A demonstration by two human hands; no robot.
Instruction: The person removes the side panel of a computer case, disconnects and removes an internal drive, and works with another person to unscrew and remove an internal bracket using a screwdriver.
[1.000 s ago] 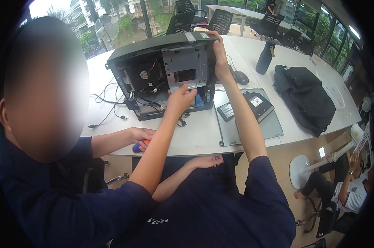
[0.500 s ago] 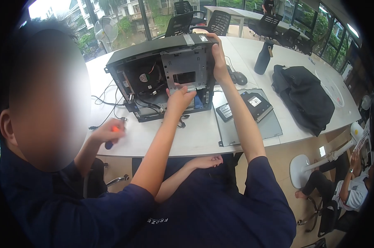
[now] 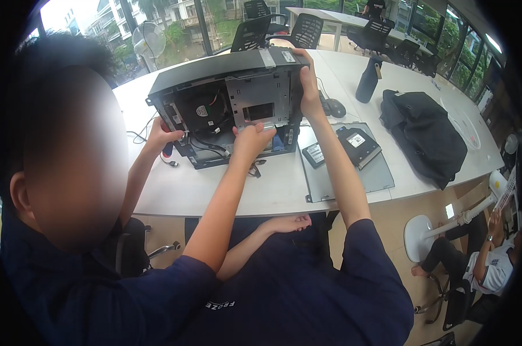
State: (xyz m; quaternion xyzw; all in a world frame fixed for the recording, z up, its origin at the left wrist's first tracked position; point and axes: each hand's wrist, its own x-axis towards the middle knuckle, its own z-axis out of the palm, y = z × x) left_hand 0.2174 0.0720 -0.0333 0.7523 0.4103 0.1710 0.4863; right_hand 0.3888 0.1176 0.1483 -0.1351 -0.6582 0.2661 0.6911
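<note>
A black desktop computer case [image 3: 215, 68] stands tilted on the table with its open side facing me. My right hand [image 3: 310, 92] grips its upper right corner. Low in my lap rests my left hand [image 3: 292, 224], fingers curled and nothing visible in it. A co-worker's right hand [image 3: 252, 139] reaches into the case at the lower edge of the metal drive bracket [image 3: 261, 92]. At the case's left edge is the co-worker's left hand [image 3: 164, 136], with a red-and-blue handle [image 3: 167, 151] beneath it. The fan [image 3: 202, 111] and cables show inside.
Right of the case, a metal side panel [image 3: 379, 179] carries an optical drive [image 3: 359, 147] and a smaller drive [image 3: 314, 155]. Beyond are a mouse [image 3: 334, 108], a dark bottle [image 3: 367, 83] and a black bag [image 3: 425, 135]. The co-worker sits close on my left.
The co-worker's left hand has moved up and forward from the table's front edge to the case's left side, with the red-and-blue handle. My hands have hardly moved.
</note>
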